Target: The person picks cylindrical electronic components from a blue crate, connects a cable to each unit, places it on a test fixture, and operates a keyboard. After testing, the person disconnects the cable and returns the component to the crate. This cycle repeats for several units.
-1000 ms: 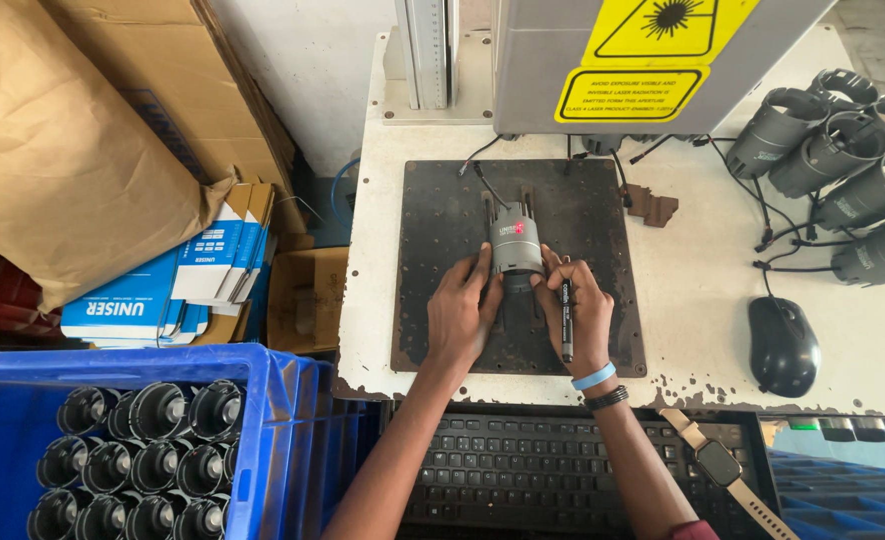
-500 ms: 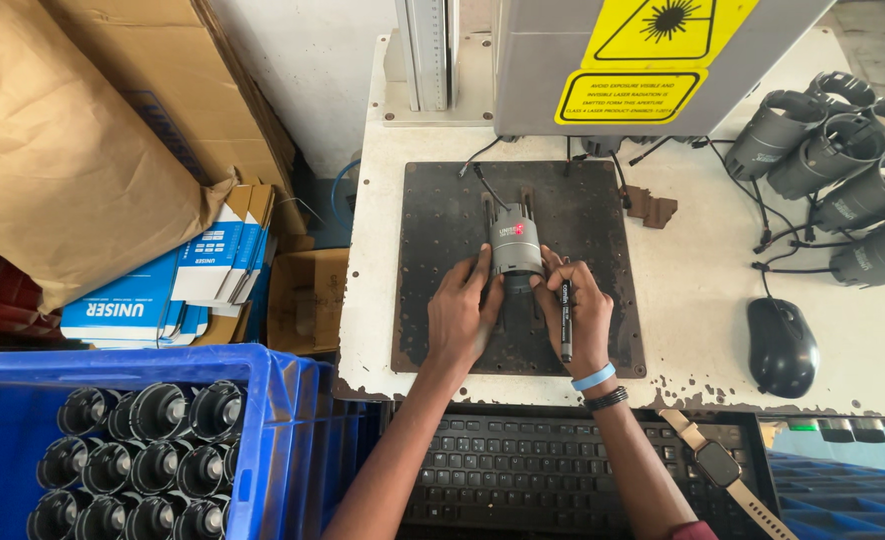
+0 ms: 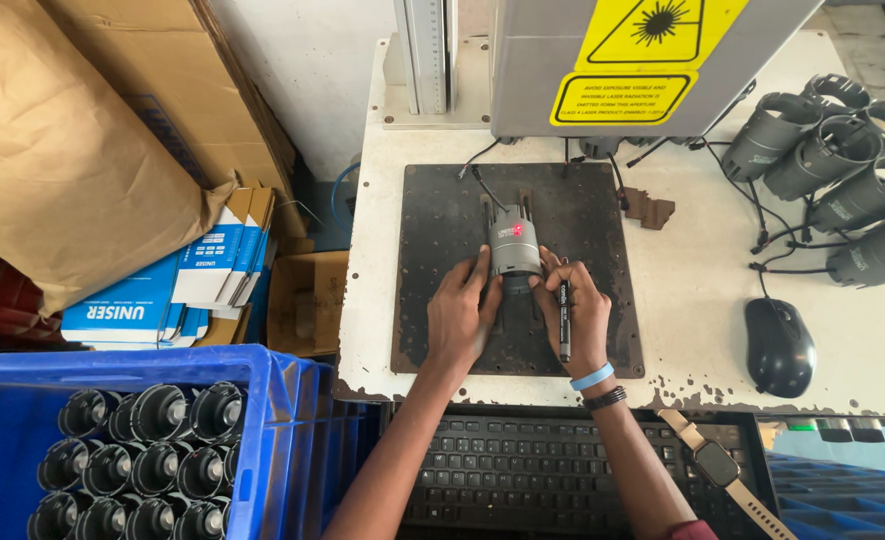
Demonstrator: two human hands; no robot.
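From the head view, a grey camera housing (image 3: 514, 243) lies on the dark metal plate (image 3: 433, 230), right under the grey laser machine (image 3: 603, 60) at the far edge of the white counter (image 3: 703, 290). The left hand (image 3: 460, 315) rests on the plate with its fingers against the housing's left side. The right hand (image 3: 575, 312) touches the housing's right side and has a black marker pen (image 3: 564, 320) tucked under its fingers; neither hand is closed around the housing, they just steady it from both sides.

Judging by how things lie, the work is partway through. To the right of the plate, a cluster of grey housings (image 3: 843, 160) sits on the counter with cables trailing, near a black mouse (image 3: 780, 345). To the left of the plate and below counter level, a blue crate (image 3: 143, 365) holds rows of dark housings (image 3: 133, 460); whether these are done or waiting cannot be told. One piece is in place on the plate now.

A keyboard (image 3: 523, 470) sits just in front of the plate.
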